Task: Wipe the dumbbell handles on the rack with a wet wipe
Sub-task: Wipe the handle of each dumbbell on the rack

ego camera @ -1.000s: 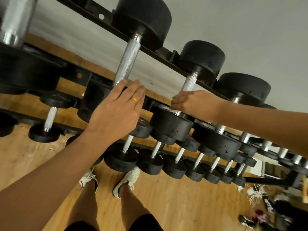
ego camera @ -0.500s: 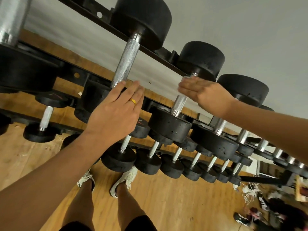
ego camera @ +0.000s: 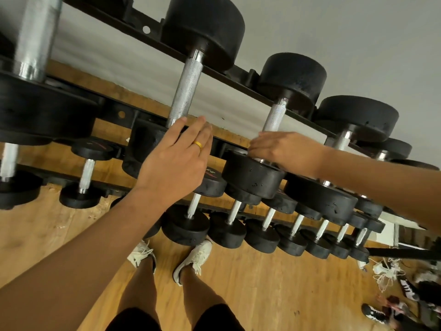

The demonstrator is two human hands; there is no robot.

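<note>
Black dumbbells with knurled chrome handles lie across a black rack (ego camera: 114,19). My right hand (ego camera: 284,149) is closed around the lower end of one handle (ego camera: 273,117), just above that dumbbell's near head (ego camera: 253,174). No wet wipe shows; whether one sits inside the fist is hidden. My left hand (ego camera: 174,161), with a yellow ring, rests flat with fingers spread on the near head of the neighbouring dumbbell to the left. Its fingertips reach the base of that handle (ego camera: 185,89).
A lower tier holds several smaller dumbbells (ego camera: 235,211) in a row. My feet in white sneakers (ego camera: 193,261) stand on the wooden floor by the rack. Loose shoes and laces (ego camera: 386,271) lie at lower right. A grey wall is behind the rack.
My right hand slid up the handle to its upper end, then came back down to the lower end. My left hand stayed on the dumbbell head.
</note>
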